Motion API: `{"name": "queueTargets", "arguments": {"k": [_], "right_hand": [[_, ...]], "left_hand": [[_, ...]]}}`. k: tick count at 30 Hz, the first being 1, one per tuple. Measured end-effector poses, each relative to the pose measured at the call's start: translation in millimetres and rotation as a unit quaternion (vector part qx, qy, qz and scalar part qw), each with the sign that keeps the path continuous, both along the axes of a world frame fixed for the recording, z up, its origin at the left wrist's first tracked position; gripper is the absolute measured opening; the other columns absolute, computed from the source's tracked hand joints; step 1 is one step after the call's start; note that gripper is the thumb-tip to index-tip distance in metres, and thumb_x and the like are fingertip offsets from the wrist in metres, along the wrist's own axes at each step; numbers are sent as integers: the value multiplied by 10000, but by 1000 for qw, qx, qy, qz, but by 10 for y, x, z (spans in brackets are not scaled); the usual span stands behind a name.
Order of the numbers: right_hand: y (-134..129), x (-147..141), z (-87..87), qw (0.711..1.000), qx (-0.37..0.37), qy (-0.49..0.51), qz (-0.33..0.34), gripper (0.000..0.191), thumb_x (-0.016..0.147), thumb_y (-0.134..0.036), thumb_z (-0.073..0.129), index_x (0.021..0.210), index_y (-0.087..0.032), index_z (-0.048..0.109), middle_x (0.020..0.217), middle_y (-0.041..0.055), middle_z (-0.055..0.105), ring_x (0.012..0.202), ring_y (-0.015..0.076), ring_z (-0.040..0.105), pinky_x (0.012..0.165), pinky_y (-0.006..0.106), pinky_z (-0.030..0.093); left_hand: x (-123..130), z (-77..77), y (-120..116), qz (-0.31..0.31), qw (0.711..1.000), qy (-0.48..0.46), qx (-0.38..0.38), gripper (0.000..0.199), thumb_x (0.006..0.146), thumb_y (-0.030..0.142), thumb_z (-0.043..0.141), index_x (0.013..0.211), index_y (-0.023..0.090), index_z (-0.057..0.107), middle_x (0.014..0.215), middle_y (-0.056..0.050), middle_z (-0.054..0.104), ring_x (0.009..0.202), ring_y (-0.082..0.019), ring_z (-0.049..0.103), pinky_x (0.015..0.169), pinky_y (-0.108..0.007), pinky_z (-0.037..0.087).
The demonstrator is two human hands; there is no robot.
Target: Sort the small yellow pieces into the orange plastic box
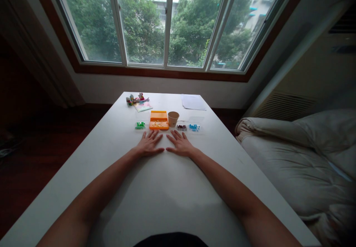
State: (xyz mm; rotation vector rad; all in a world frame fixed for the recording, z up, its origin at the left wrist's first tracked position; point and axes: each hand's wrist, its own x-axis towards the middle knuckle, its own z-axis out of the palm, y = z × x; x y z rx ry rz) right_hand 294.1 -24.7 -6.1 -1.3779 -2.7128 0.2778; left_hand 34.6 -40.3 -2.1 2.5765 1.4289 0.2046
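My left hand (149, 144) lies flat on the white table (167, 187), fingers spread, just in front of an orange box (158, 115) with small pale pieces in it. My right hand (180, 143) also rests flat with spread fingers, nearest to a clear box of dark brown pieces (181, 127). Both hands hold nothing. A brown paper cup (173, 118) stands between the orange box and the brown pieces. Green pieces (140, 125) fill a clear box at the left, and blue pieces (194, 127) lie in another at the right.
Colourful small figures (136, 99) and a patterned card (143, 106) are at the table's far left. White paper sheets (193, 102) lie at the far right. A pale sofa (294, 161) stands to the right, and a window is beyond the table.
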Motion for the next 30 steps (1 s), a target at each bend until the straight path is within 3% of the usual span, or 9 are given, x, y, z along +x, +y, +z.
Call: {"name": "queueTargets", "arguments": {"k": [30], "right_hand": [[-47, -4, 93, 999, 2, -35, -8, 884, 874, -836, 282, 1597, -341, 170, 1675, 39, 41, 1539, 320, 52, 1216, 573, 4]], "left_hand": [[36, 19, -27, 14, 1000, 14, 9, 869, 867, 807, 332, 1582, 320, 251, 1672, -81, 105, 1535, -355, 65, 1191, -636, 31]]}}
